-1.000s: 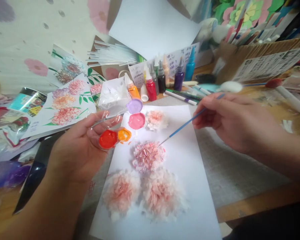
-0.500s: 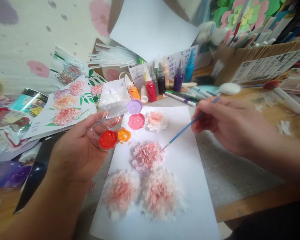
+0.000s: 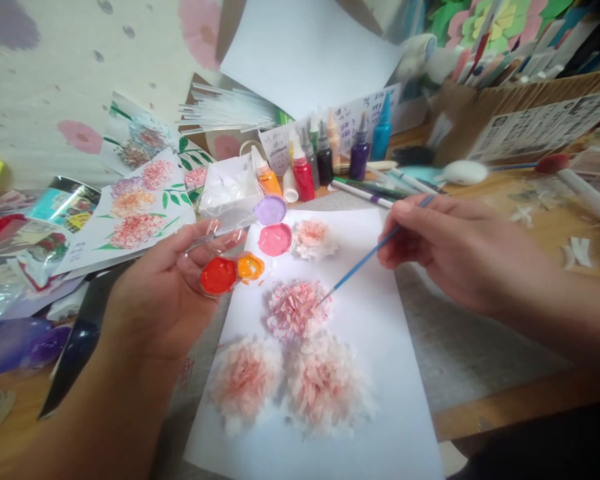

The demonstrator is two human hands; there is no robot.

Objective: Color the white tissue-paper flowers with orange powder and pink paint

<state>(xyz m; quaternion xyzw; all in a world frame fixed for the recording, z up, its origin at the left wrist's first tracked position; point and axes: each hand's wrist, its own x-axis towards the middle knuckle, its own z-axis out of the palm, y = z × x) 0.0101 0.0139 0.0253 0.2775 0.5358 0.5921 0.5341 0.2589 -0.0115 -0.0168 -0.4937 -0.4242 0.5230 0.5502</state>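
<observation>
My left hand (image 3: 160, 297) holds a clear plastic palette (image 3: 245, 250) with wells of red, orange, pink and lilac paint, fingers curled under it. My right hand (image 3: 460, 250) pinches a thin blue paintbrush (image 3: 367, 257). The brush tip touches the right edge of the middle tissue flower (image 3: 295, 310), which is pink-edged. A white sheet of paper (image 3: 375, 373) lies under the flowers. Two larger pale pink flowers (image 3: 285, 383) sit near its front, and a small one (image 3: 314, 238) lies by the palette.
A row of small paint bottles (image 3: 320, 160) stands behind the sheet, with markers (image 3: 375, 190) beside them. Painted flower cards (image 3: 135, 213) lie at the left. A cardboard box (image 3: 520, 113) of supplies fills the back right. The wooden table edge (image 3: 505, 407) runs at the right front.
The brush tip has shifted slightly along the right edge of the middle flower. My right hand has moved a little left. The left hand and palette have hardly moved.
</observation>
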